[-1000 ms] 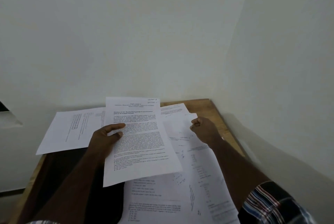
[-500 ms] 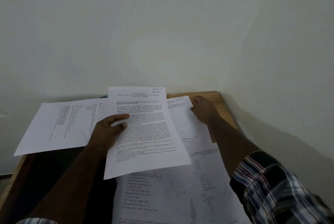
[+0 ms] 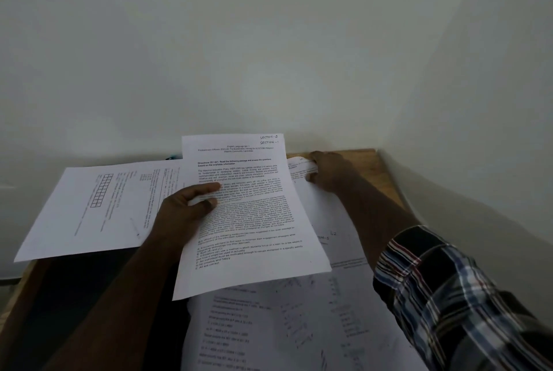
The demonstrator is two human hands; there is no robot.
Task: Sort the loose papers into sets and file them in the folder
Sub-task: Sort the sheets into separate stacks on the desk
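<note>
Two hands split the work: the left hand (image 3: 182,212) grips the printed sheet (image 3: 248,215) raised over the counter (image 3: 363,158), seemingly to read its heading, while the right hand (image 3: 329,173) pinches another page (image 3: 300,168) beyond it.

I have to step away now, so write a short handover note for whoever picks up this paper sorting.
Left hand holds the English passage sheet lifted over the pile. Right hand pinches the far edge of a sheet near the desk's back corner. A grid sheet lies left; maths sheets lie loose in front. No folder can be made out; nothing looks filed yet. Sorting and filing remain.
</note>
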